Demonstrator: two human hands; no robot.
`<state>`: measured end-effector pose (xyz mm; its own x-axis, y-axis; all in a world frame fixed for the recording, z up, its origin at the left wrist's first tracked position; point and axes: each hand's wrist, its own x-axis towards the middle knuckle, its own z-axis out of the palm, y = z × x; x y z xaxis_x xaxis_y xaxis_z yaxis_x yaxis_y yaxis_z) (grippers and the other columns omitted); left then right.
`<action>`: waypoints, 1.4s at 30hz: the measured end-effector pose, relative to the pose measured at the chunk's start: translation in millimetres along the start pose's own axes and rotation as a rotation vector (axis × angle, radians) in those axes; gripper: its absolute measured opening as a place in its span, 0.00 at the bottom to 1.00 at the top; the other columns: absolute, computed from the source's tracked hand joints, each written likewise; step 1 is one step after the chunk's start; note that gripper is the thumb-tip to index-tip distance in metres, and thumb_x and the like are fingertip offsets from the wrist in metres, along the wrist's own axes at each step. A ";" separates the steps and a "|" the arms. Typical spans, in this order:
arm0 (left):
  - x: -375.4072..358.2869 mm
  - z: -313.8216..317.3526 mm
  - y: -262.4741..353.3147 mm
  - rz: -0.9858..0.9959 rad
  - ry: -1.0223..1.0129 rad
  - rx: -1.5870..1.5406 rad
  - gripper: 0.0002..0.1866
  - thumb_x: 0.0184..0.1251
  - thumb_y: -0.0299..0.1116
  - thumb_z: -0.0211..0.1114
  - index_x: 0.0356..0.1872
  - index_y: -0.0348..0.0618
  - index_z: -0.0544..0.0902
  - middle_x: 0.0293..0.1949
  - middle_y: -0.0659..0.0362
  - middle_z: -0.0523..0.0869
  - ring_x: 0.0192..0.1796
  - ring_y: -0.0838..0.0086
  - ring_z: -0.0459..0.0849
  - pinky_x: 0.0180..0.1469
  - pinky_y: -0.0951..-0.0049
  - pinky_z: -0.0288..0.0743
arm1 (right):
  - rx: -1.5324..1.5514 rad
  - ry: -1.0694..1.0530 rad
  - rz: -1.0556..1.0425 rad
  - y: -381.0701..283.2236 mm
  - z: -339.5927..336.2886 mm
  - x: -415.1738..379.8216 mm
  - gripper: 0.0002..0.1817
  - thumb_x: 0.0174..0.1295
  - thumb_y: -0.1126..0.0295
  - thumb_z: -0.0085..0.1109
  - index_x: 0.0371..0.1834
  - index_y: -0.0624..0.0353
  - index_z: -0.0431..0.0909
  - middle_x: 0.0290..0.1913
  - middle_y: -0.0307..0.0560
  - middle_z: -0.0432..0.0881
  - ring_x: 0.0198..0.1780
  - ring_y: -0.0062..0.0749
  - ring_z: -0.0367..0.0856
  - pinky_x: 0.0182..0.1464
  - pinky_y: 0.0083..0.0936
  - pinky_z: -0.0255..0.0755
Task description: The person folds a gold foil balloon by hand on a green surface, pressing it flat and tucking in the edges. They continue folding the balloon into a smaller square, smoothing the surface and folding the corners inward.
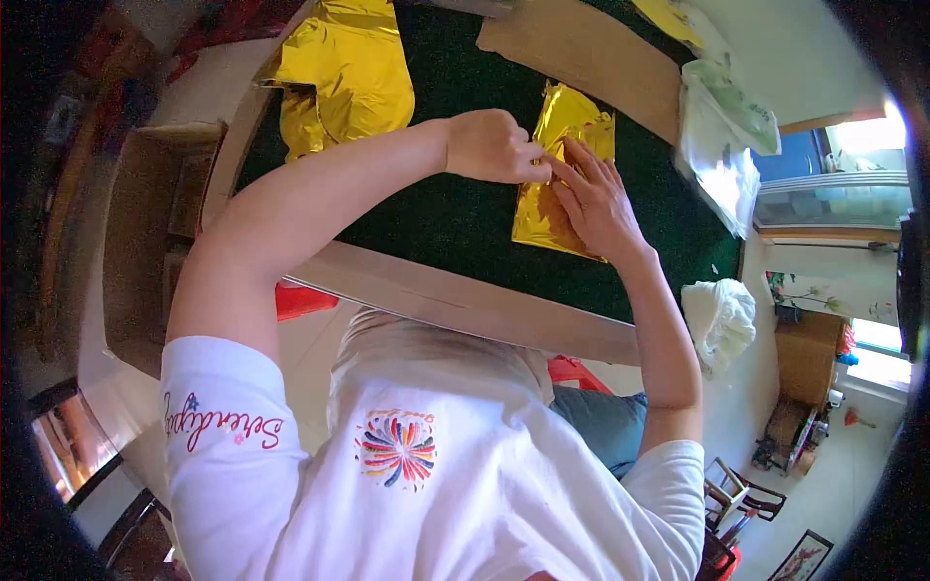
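A shiny gold foil piece (538,218) lies on the dark green tabletop (436,228), its surface creased. My left hand (496,147) is closed over its left part, fingertips pinched together; what they grip, if anything, is hidden. From the right, my right hand (596,198) rests on the same foil with its fingers spread, its index fingertip close to the left fingertips. A larger gold foil heap (358,77) lies at the table's upper left.
Brown cardboard (591,58) crosses the table's far side. Clear plastic bags (717,145) lie at the right edge, above a white bundle (719,320). An open cardboard box (145,242) stands to the left. Red stool parts (305,300) show below the front edge.
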<state>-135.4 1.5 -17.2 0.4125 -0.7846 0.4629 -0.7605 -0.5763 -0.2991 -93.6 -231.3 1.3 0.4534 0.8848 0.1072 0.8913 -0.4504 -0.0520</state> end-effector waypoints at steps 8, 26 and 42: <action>0.0 1.2 10.1 -0.052 0.081 0.043 0.09 0.54 0.33 0.61 0.36 0.49 0.77 0.34 0.63 0.76 0.38 0.74 0.78 0.31 0.77 0.75 | 0.063 -0.013 0.026 -0.8 -3.1 0.2 0.19 0.73 0.59 0.41 0.63 0.48 0.71 0.70 0.52 0.63 0.70 0.47 0.62 0.72 0.47 0.53; 0.2 -13.0 21.0 -0.141 -0.025 0.026 0.03 0.56 0.30 0.65 0.28 0.45 0.78 0.32 0.62 0.78 0.40 0.74 0.79 0.40 0.76 0.75 | 0.030 0.044 0.041 1.7 7.5 -1.9 0.18 0.73 0.59 0.41 0.64 0.40 0.71 0.68 0.48 0.66 0.70 0.44 0.63 0.72 0.42 0.54; 5.3 -14.5 46.0 -0.233 0.092 -0.113 0.06 0.50 0.24 0.65 0.31 0.40 0.84 0.40 0.58 0.82 0.46 0.70 0.81 0.51 0.71 0.78 | 0.111 0.031 0.040 -13.9 -2.1 -21.6 0.19 0.68 0.60 0.50 0.60 0.47 0.74 0.67 0.52 0.67 0.71 0.43 0.61 0.73 0.47 0.48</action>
<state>-175.4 -25.8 -16.4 0.5397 -0.6069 0.5835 -0.7038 -0.7055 -0.0828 -115.8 -244.4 1.8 0.4901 0.8614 0.1336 0.8679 -0.4681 -0.1661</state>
